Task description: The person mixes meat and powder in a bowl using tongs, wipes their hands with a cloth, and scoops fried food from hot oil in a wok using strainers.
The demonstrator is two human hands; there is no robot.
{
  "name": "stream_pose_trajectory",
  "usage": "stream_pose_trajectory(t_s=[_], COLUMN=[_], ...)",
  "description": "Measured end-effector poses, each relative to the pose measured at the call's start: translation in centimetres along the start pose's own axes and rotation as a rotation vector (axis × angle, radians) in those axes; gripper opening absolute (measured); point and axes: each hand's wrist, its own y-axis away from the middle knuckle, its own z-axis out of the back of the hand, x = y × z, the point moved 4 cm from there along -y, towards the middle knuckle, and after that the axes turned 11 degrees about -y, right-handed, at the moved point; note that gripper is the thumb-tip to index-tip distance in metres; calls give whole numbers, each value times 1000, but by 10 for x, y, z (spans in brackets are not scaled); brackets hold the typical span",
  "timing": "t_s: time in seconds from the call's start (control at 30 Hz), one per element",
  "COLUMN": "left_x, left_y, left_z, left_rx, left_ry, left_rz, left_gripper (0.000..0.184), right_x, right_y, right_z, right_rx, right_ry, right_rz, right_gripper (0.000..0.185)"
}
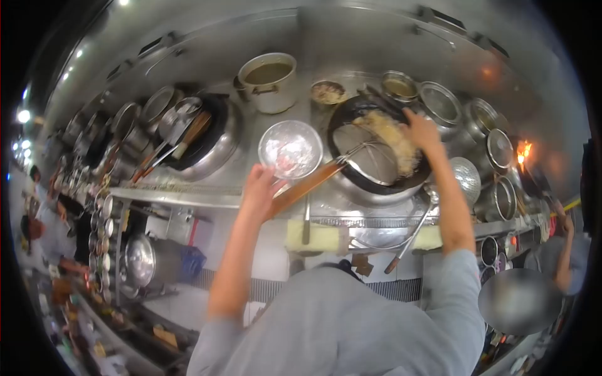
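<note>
Two bare arms reach out over the steel counter, and along its near edge lies a folded pale-yellow cloth point(316, 235), a dark-handled utensil point(306, 220) resting across it. Over to the right, a long-handled ladle point(415, 234) slants past the edge.

Next, the left hand point(259, 189)! Fingers bent, right up at the near-left rim of a metal bowl point(291, 150) with pinkish bits inside, and beside the wooden handle point(305, 188); which of them it grips, I cannot tell. That handle runs to a wire strainer point(371, 152) lying across the big black wok point(338, 182).

And here's the right hand point(421, 131), reaching over the wok's right side, close above the golden, crusty food point(387, 133) spread along the far and right part of the pan. Fingers partly hidden; open or closed, I cannot tell.

Farther back, a deep pot point(271, 97) of brownish liquid and a small bowl point(328, 93) of chopped food stand near the wall.
</note>
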Motion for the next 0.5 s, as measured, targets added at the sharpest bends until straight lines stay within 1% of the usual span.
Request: stream_pose_trajectory(t_s=[0.03, 0.07, 0.1, 0.17, 0.2, 0.23, 0.27, 0.3, 0.33, 0.37, 0.4, 0.43, 0.5], left_x=[-8, -18, 22, -3, -12, -17, -27, -36, -37, -39, -40, -37, -21], left_y=[3, 7, -24, -14, -5, -1, 4, 5, 5, 6, 8, 5, -5], left_z=[4, 5, -40, -25, -17, -25, -36, -47, -57, -65, -70, -73, -67], left_rx=[-24, -43, -13, 29, 22, 36, 46, 58, 78, 79, 76, 86, 88], left_ry=[-32, -63, 126, 78, 44, 37, 0, -38, -39, -62, -84, -79, 3], left_rz=[9, 15, -37, -54, -62, -55, -122, -194, -196, -240, -284, -289, -174], left_gripper=[13, 12, 12, 13, 14, 14, 14, 15, 15, 15, 15, 15, 14], right_x=[8, 22, 27, 71, 92, 112, 125, 129, 131, 131, 128, 121, 103], right_y=[11, 22, 13, 47, 69, 85, 96, 99, 102, 105, 102, 102, 98], right_z=[17, 38, 114, 115, 116, 122, 125, 123, 118, 114, 111, 109, 107], right_rx=[-106, -105, -97, 16, 22, 97, 168, 156, 119, 84, 120, 113, 48], right_ry=[-74, -159, 2, -138, -178, -126, -69, -65, -46, -26, -35, -27, -147], right_rz=[150, 242, 372, 544, 519, 514, 508, 491, 506, 522, 478, 472, 443], right_gripper=[54, 54, 53, 54, 54, 52, 50, 50, 49, 48, 47, 47, 48])
